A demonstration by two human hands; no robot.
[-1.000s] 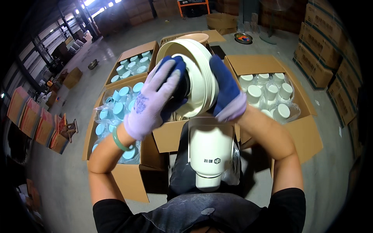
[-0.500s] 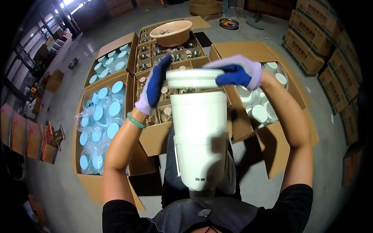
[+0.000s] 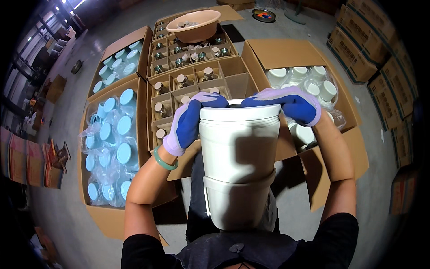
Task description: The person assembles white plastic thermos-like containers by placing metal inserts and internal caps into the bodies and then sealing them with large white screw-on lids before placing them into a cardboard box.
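Note:
A tall white bucket (image 3: pixel 239 143) stands upright between my legs, with a second rim and a thin wire handle lower down. I cannot tell if it is two nested buckets. Across its top sits a white lid (image 3: pixel 242 113). My left hand (image 3: pixel 192 117), in a blue and lilac glove, closes over the lid's left edge. My right hand (image 3: pixel 286 104), gloved the same way, curls over the right edge, fingers bent onto the top. The fingertips are partly hidden behind the rim.
Left stand cartons of blue-lidded jars (image 3: pixel 106 132). Ahead, a divided carton holds stoppered glass bottles (image 3: pixel 182 81), with a peach basin (image 3: pixel 195 29) on the bottles behind. Right is a carton of white-lidded jars (image 3: pixel 328 91). Stacked cartons (image 3: pixel 354 51) stand farther right.
The white lid has come down onto the bucket, which has tilted toward me. My left hand, formerly upright beside it with fingers straight, now grips its edge; both hands have moved lower.

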